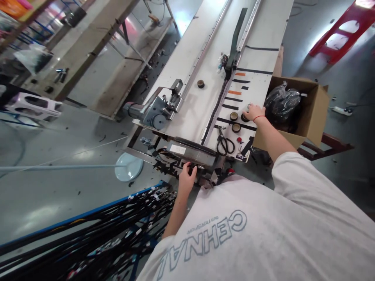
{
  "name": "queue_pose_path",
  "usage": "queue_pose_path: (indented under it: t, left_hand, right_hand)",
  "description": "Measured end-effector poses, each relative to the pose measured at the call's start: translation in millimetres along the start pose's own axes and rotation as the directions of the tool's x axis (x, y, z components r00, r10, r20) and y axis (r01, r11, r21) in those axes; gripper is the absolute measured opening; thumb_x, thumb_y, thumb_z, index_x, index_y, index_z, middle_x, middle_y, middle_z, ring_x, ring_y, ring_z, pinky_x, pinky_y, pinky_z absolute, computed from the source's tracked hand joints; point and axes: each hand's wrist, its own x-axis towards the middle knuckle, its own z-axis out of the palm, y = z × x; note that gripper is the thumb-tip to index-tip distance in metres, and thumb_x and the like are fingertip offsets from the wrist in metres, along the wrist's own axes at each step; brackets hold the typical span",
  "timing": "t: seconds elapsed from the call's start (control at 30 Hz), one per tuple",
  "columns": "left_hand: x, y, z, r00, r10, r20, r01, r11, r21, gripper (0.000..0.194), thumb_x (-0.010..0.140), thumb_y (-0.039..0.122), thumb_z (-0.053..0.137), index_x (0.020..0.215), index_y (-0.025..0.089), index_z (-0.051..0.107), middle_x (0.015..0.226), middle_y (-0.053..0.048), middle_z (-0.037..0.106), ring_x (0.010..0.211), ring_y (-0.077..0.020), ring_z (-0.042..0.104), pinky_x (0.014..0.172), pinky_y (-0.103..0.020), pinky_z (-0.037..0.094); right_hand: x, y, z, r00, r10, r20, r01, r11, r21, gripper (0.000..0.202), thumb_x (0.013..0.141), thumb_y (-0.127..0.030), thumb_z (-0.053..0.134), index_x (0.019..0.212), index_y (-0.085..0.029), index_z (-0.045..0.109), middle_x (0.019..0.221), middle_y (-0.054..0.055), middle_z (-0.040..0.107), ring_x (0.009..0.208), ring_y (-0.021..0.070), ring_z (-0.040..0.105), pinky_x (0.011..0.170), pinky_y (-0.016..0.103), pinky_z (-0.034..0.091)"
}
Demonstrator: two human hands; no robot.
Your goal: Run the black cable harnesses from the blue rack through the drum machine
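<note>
My right hand (254, 113) reaches over the right side of the white table (187, 72), its fingers curled at a dark tape roll (243, 118). Two more rolls (233, 116) (236, 127) lie beside it. Black-handled scissors (225, 145) rest nearer the front edge. My left hand (188, 174) is at the table's front edge, below a grey metal piece with a white label (177, 149); thumb and fingertips are close together, and anything between them is too small to tell. A long dark strip (218, 103) runs along the rail, up to a dark clamp-like part (230, 66).
A cardboard box (315, 113) with black plastic-wrapped contents stands right of the table. A grey machine (158, 113) sits on the left edge. Black strips hang on a blue rack (102, 205) at lower left. A red stool (336, 33) stands at upper right.
</note>
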Motion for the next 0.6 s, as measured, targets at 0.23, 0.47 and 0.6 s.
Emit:
queue_pose_path:
  t: [0.23, 0.47, 0.6]
  left_hand:
    - [-23.7, 6.6, 2.6, 0.999, -0.012, 0.037, 0.012, 1.0, -0.009, 0.034, 0.083, 0.051, 0.048, 0.084, 0.019, 0.06, 0.077, -0.005, 0.069, 0.075, -0.0206, 0.065, 0.072, -0.03, 0.05]
    - [-63.1, -27.9, -9.5, 0.994, -0.102, 0.023, 0.1, 0.992, 0.079, 0.039, 0.077, 0.056, 0.049, 0.062, 0.02, 0.055, 0.058, -0.001, 0.058, 0.06, -0.0177, 0.055, 0.058, -0.027, 0.043]
    - [-89.9, -54.0, -17.2, 0.982, -0.186, 0.042, 0.185, 0.982, 0.024, 0.044, 0.076, 0.06, 0.05, 0.063, 0.018, 0.059, 0.053, 0.0, 0.055, 0.054, -0.0173, 0.051, 0.052, -0.027, 0.04]
  right_hand:
    - [3.3, -4.8, -5.4, 0.999, 0.036, 0.02, -0.036, 0.999, -0.007, 0.061, 0.09, -0.051, 0.044, 0.138, -0.014, 0.048, 0.145, 0.021, 0.043, 0.13, 0.0365, 0.04, 0.105, 0.063, 0.027]
    - [11.9, -5.4, -1.1, 0.998, 0.059, -0.003, -0.059, 0.998, 0.005, 0.065, 0.087, -0.055, 0.049, 0.136, -0.013, 0.051, 0.14, 0.022, 0.047, 0.125, 0.0372, 0.045, 0.104, 0.061, 0.031]
    - [15.3, -1.2, 0.8, 0.997, 0.063, -0.032, -0.061, 0.997, 0.055, 0.061, 0.084, -0.05, 0.055, 0.133, -0.012, 0.055, 0.139, 0.022, 0.048, 0.122, 0.0378, 0.047, 0.102, 0.059, 0.036]
